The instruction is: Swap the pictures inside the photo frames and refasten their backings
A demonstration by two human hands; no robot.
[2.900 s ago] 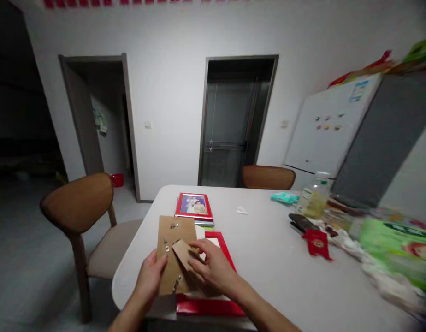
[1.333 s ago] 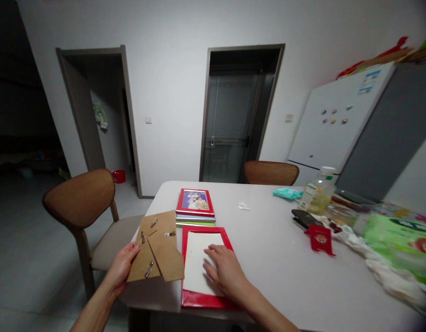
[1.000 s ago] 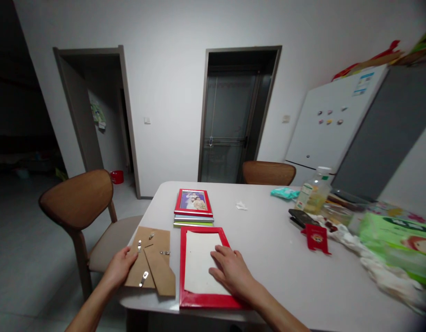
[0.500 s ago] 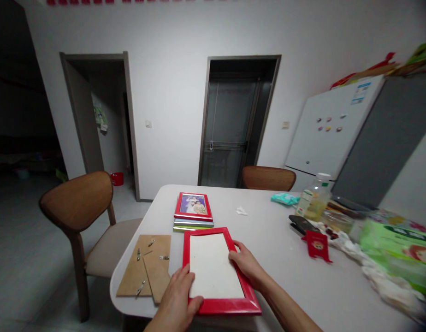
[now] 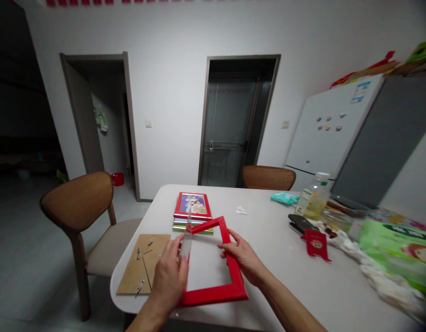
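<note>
Red picture frame [image 5: 216, 293] is sitting tilted between the two hands, near the close edge of the desk [image 5: 278, 263], its opening showing the pale surface below. The right hand [image 5: 245, 258] is gripping the right bar, thumb and fingers closing around it from both sides. The left hand [image 5: 169, 274] is holding a clear sheet [image 5: 186, 246] in a narrow grip at the left side of the frame, the sheet standing almost edge-on; whether that hand is also touching the left bar, I cannot tell.

Judging by its slim bars, the frame is probably weighing little and keeping stiff, though the glossy red face may be feeling slippery; the side bars are seeming the best hold. Sheet material is remaining unclear, glass or plastic, so it is calling for gentle handling by its edges, as it may be fragile.

Just left of the left hand, a brown board [image 5: 132, 267] with metal clips is lying flat, partly hidden. Beyond both hands, a stack of frames [image 5: 174, 214] is resting, a photo [image 5: 194, 204] showing on top.
</note>
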